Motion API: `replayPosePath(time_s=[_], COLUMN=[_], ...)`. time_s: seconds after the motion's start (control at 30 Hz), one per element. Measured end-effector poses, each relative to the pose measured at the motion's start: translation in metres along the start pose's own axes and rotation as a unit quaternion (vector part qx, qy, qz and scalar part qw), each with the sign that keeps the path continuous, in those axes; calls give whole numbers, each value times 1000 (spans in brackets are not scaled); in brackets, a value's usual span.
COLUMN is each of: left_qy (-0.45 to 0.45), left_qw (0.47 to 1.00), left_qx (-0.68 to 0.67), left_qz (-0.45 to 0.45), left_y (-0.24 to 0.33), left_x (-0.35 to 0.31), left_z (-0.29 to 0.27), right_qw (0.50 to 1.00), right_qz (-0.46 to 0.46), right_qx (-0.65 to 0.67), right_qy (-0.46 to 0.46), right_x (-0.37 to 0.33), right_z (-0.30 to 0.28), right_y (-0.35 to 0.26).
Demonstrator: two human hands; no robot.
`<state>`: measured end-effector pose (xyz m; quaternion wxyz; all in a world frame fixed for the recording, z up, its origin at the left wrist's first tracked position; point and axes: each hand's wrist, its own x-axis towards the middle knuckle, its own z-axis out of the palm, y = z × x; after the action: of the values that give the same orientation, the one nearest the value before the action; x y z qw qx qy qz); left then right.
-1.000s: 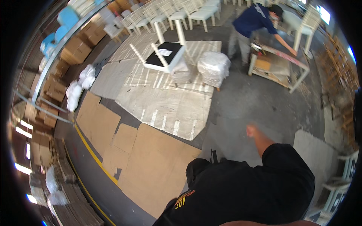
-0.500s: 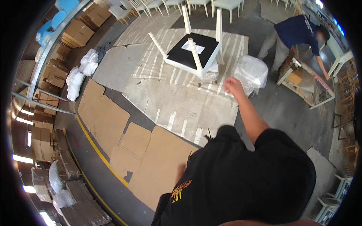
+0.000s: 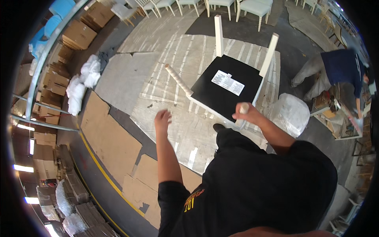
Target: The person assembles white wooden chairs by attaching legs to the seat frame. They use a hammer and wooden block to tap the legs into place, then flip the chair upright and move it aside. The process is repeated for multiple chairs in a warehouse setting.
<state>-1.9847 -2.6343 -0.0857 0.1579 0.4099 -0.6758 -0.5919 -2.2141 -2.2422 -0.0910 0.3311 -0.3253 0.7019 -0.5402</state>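
An upturned white chair stands in front of me, its black underside facing up with a white label on it. Two legs are straight and square, while the nearer ones look turned. My right hand is wrapped round the nearest turned leg, whose end pokes out above the fingers. To the left, my left hand is raised with loosely bent fingers apart, holding nothing. It is nearest to the left turned leg without touching it. What supports the chair from below is hidden.
A plastic-wrapped bundle sits right of the chair. Farther right, a person bends over a cluttered cart. Cardboard sheets cover the floor at left. White chairs line the back; white sacks lie at far left.
I have come closer to the chair. My right hand has gone from free in the air to gripping its near leg. My left hand has risen into view. The other person has bent lower.
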Motion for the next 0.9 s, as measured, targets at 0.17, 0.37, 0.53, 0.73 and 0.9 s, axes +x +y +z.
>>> replayPosePath(time_s=[0.17, 0.37, 0.53, 0.73, 0.9], left_qy=[61, -16, 53, 277, 511], left_qw=[992, 998, 989, 934, 829], left_qx=[-40, 3, -125, -224, -218], left_qz=[101, 57, 55, -11, -65], left_y=[49, 65, 43, 21, -15], left_x=[157, 214, 108, -140, -372], left_z=[105, 119, 122, 137, 97], right_qw=[995, 996, 976, 939, 874], right_qz=[38, 56, -47, -34, -58], right_qx=[77, 41, -115, -51, -55], right_qy=[-51, -61, -181, -339, -480], right_x=[2, 17, -1, 28, 52], right_z=[-25, -79, -150, -228, -83], right_y=[-40, -46, -17, -84, -177])
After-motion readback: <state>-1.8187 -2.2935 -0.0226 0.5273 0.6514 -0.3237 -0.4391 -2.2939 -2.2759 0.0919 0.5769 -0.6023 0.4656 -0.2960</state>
